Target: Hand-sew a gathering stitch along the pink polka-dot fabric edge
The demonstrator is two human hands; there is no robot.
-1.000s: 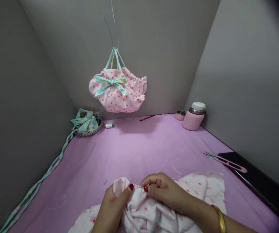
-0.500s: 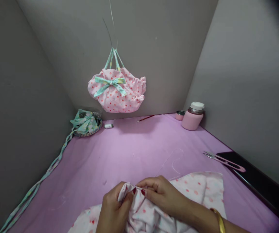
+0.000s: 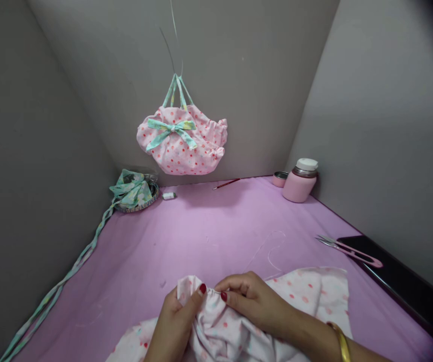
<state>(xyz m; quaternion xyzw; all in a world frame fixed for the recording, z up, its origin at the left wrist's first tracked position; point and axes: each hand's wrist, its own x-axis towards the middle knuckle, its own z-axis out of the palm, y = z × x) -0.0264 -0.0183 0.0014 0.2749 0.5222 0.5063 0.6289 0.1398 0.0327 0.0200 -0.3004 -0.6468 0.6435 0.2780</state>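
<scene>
White fabric with red and pink dots [image 3: 235, 332] lies bunched in front of me, its edge drawn into small gathers between my hands. My left hand [image 3: 177, 317] is closed on the fabric's upper edge, thumb on the near side and a flap of cloth standing up behind it. Just to the right, my right hand [image 3: 252, 301] pinches the gathered edge between thumb and forefinger. Whether a needle is in those fingers I cannot make out. A loose thread [image 3: 271, 254] curls on the cloth beyond my right hand.
A dotted pink bag [image 3: 186, 153] hangs from a wire at the back. Thread snips [image 3: 352, 250] rest on a black flat object [image 3: 397, 281] at right. A pink jar [image 3: 298, 187], a thread spool [image 3: 169, 196], a red pencil-like stick [image 3: 226, 184] and a basket with green fabric [image 3: 135, 207] stand behind.
My left hand has shifted slightly left and down, away from the right fingertips, and more of the gathered edge now shows between them. The right hand stays nearly in place.
</scene>
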